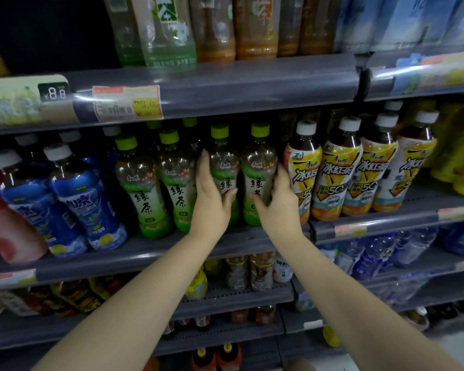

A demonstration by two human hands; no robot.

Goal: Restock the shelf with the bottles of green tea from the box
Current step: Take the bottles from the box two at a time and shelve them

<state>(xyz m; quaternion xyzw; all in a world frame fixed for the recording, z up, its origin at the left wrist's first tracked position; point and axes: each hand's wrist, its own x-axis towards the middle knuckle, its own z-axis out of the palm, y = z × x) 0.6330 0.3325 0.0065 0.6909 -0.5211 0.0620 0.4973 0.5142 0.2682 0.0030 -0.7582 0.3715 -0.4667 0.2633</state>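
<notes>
Several green tea bottles with lime-green caps stand in a row on the middle shelf [172,250]. My left hand [212,199] wraps the third bottle from the left [224,162], fingers behind its left side and thumb across the label. My right hand [279,202] grips the fourth bottle [257,167], fingers on its right side and thumb on the front. Both bottles stand upright on the shelf, side by side. Two more green tea bottles [142,183] stand to the left. The box is out of view.
Blue-labelled bottles [75,199] lean at the left of the same shelf. Yellow iced-tea bottles [338,170] stand close on the right. The upper shelf edge [225,87] with price tags hangs just above the caps. Lower shelves hold more drinks.
</notes>
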